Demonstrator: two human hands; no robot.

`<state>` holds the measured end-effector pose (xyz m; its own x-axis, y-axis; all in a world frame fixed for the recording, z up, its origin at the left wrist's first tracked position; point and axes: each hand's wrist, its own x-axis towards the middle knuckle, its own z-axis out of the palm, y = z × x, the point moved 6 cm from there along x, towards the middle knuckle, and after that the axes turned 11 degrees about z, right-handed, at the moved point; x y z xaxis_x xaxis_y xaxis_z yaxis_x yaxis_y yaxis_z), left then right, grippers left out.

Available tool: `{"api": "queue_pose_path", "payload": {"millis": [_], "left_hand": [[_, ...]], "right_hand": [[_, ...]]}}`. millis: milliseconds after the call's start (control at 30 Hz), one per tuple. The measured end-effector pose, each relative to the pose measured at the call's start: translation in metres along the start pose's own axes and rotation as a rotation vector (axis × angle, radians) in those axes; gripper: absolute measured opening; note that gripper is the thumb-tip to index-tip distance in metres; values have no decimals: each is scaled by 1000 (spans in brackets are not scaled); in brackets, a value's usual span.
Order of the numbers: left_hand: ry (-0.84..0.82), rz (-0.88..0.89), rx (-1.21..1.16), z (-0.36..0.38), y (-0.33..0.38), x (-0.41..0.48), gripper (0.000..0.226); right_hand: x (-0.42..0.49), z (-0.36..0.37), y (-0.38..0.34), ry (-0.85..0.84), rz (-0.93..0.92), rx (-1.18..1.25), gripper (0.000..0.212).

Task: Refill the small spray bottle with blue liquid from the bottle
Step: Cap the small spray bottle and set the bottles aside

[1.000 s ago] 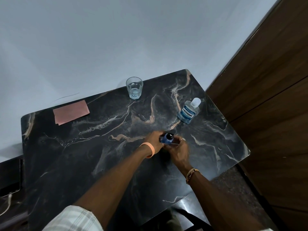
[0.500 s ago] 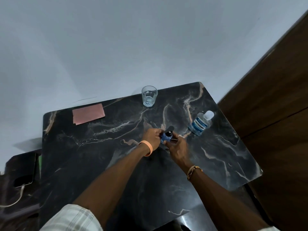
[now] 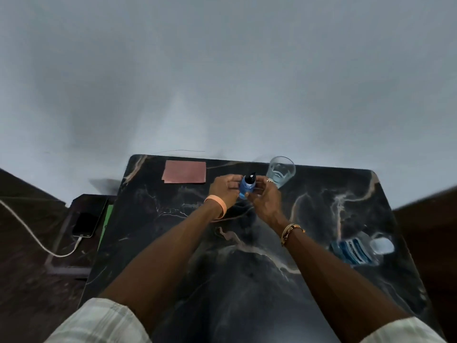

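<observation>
Blue plastic is showing between both hands: the small blue spray bottle (image 3: 247, 188) with its black nozzle head (image 3: 251, 176) is standing upright over the far part of the dark marble-patterned worktop (image 3: 321, 206), though whether its base is touching the surface cannot be told. The left hand (image 3: 223, 190) is wrapping its grip round the bottle's left side, and the right hand (image 3: 265, 198) is clamping its grip on the right side, thumb low near the base. Judging by this hold, the person is working the nozzle head, loosening or tightening, which is unclear. To do it well, one hand should be steadying the body while the other is turning only the head, with the bottle staying vertical so nothing is spilling. The clear drinking glass (image 3: 281, 172) is sitting just behind the right hand, so elbows and knuckles need watching. The clear plastic bottle of blue liquid (image 3: 356, 250), white-capped and blurred, is lying well apart to the right. A flat pink cloth (image 3: 184, 175) is lying beside the left hand, and a dark phone (image 3: 85, 225) is charging off the worktop's left.
</observation>
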<state>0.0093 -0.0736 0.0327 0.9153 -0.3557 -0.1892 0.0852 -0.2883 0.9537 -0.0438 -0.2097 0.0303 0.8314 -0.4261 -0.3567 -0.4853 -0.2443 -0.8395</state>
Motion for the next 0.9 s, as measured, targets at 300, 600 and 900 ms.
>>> {"api": "queue_pose_path", "payload": {"millis": [300, 600, 900], "left_hand": [[153, -89, -77, -31, -20, 58, 39], [186, -122, -58, -30, -35, 82, 40], [244, -143, -107, -31, -40, 83, 35]], "right_hand": [[80, 45, -24, -101, 26, -63, 41], [112, 57, -20, -92, 41, -118, 39], [119, 63, -16, -111, 25, -148, 45]]}}
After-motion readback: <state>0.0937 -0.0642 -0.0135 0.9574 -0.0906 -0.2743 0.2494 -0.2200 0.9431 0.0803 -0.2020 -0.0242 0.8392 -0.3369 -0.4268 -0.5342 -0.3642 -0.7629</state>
